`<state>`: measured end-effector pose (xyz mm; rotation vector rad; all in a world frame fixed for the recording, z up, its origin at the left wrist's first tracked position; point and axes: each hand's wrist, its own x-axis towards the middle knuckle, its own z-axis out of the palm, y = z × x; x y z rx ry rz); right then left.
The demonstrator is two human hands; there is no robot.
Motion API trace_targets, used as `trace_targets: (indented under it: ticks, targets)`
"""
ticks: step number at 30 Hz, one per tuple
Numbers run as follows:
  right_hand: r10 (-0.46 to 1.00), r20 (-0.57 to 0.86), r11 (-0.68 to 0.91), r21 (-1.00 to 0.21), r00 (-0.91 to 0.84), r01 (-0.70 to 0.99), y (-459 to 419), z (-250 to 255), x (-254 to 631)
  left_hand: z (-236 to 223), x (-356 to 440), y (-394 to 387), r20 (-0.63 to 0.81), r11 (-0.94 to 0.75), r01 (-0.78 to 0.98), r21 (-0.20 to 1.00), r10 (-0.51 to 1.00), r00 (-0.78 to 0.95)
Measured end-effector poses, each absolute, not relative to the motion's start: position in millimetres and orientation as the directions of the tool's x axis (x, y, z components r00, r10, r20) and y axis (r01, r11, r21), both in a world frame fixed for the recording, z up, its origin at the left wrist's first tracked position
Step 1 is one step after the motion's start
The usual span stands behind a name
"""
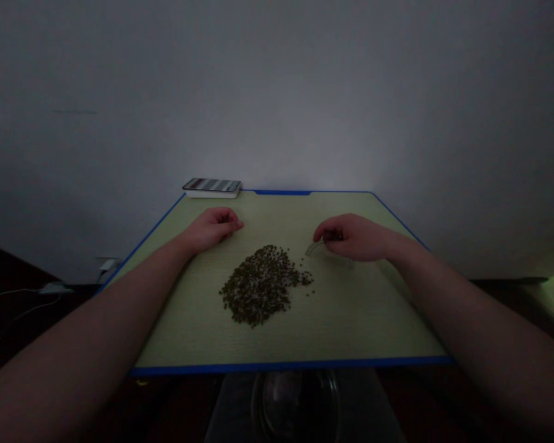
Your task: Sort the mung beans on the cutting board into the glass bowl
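On the pale table (189,344) lies a heap of small dark green beans mixed with paler grains (261,286). A few loose ones are scattered at its right side. My left hand (215,229) rests beyond the heap to the left, its fingers loosely curled in and nothing visible in them. To the right of the heap, my right hand (353,237) has its fingers bent down around a clear, curved piece with fine marks along its edge (313,248). Most of that piece is hidden under the hand, and its kind is unclear in the dim light.
A phone (212,184) lies on a white box (211,193) at the table's far left corner. Blue edging (286,367) runs round the tabletop. A wall stands behind it. Below the near edge is a round, glassy container (295,403). Cables (23,292) hang at the left.
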<state>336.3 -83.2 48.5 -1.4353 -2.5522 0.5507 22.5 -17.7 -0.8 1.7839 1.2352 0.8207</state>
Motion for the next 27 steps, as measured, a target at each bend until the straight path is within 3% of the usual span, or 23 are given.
trace_targets:
  ticks: [9,27]
  targets:
    - [0.855,0.091,0.511,-0.315,-0.51,0.8,-77.2,32.6,319.8,-4.0,20.5,-14.7,0.068,-0.21,0.431,0.877,0.944,0.321]
    - [0.736,-0.219,0.497,-0.467,-0.64,0.731,-86.4,47.5,337.5,-1.9,20.9,-16.0,0.081,-0.227,0.442,0.868,0.942,0.325]
